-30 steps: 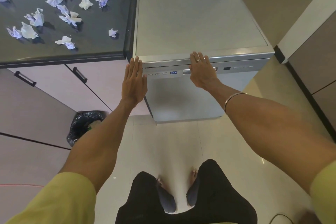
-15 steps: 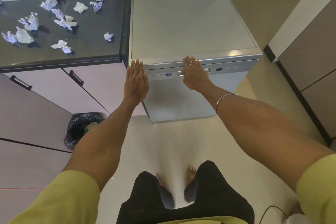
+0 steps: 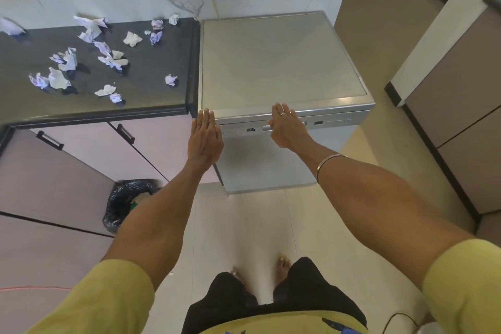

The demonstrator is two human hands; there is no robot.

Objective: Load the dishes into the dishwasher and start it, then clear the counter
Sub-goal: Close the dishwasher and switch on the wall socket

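Note:
The silver dishwasher (image 3: 282, 62) stands with its door shut, right of the dark counter (image 3: 151, 68). My left hand (image 3: 205, 138) lies flat, fingers straight, against the top left corner of the door. My right hand (image 3: 286, 127) presses flat on the control strip near the handle, a ring on one finger. A small lit display (image 3: 250, 129) shows between the two hands. Several crumpled paper scraps (image 3: 67, 62) lie scattered over the counter.
A bin lined with a black bag (image 3: 127, 203) stands on the floor below the counter cabinets (image 3: 89, 149). Brown cabinets (image 3: 461, 106) line the right side. Pale floor tiles spread between them, with my feet at the bottom. A cable lies at the bottom right.
Both hands stay flat on the dishwasher front. The camera has tilted up and back a little, so more of the marble wall shows.

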